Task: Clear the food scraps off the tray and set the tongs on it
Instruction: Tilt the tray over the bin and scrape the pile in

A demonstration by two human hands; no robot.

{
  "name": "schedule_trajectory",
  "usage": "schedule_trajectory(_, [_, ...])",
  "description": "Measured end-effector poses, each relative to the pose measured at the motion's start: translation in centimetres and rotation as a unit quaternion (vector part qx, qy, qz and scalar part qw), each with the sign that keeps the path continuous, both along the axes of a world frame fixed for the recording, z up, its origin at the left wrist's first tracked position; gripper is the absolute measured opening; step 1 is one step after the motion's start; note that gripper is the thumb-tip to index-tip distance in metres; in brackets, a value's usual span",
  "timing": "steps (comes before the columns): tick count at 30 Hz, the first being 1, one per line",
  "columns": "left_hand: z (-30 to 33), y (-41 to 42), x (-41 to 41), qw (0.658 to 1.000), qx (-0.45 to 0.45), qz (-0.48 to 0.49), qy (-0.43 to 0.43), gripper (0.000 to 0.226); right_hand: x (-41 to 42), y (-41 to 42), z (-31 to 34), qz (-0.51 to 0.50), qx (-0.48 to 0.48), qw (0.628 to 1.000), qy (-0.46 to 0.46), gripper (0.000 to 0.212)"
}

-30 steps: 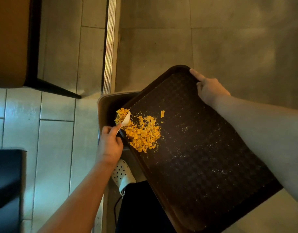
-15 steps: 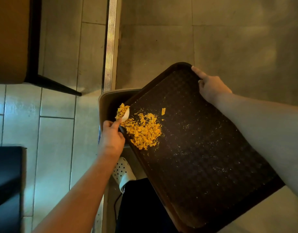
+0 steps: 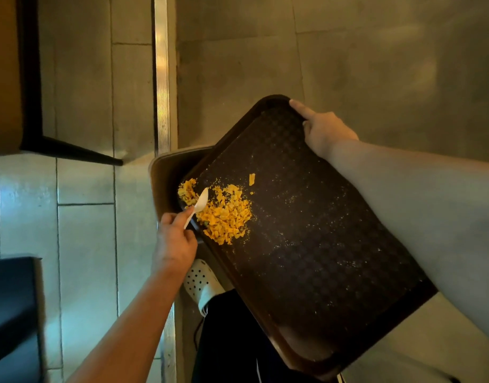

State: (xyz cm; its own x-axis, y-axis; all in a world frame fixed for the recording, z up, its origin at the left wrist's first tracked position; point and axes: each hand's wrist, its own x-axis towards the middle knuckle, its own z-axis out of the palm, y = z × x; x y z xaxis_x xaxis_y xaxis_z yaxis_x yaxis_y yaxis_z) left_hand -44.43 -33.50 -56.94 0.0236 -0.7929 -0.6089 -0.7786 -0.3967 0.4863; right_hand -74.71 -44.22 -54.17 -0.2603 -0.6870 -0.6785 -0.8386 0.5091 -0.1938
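Bin (image 3: pixel 166 175) mostly hidden under tilted tray (image 3: pixel 320 244); contents too dark to tell. Spoon (image 3: pixel 200 203) handle buried in left hand (image 3: pixel 174 244). Right hand (image 3: pixel 326 131) fingers hidden behind tray rim. Perforated white shoe (image 3: pixel 199 280) part-covered by forearm and tray. Dark furniture at left cut by frame edge.

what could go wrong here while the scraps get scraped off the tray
1. The yellow scraps sit at the tray's edge; only part overhangs the bin, so some may hit the floor.
2. The right hand grips just one corner; the tilted tray could slip.
3. The left hand's thin white spoon might flick crumbs.
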Motion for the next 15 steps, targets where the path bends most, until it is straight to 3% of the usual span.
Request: schedule_trajectory(15, [0.1,-0.9,-0.9,0.999,-0.037,0.001,-0.006,0.046,-0.5,0.4,-0.2,0.004,-0.009,1.000,-0.012,0.054])
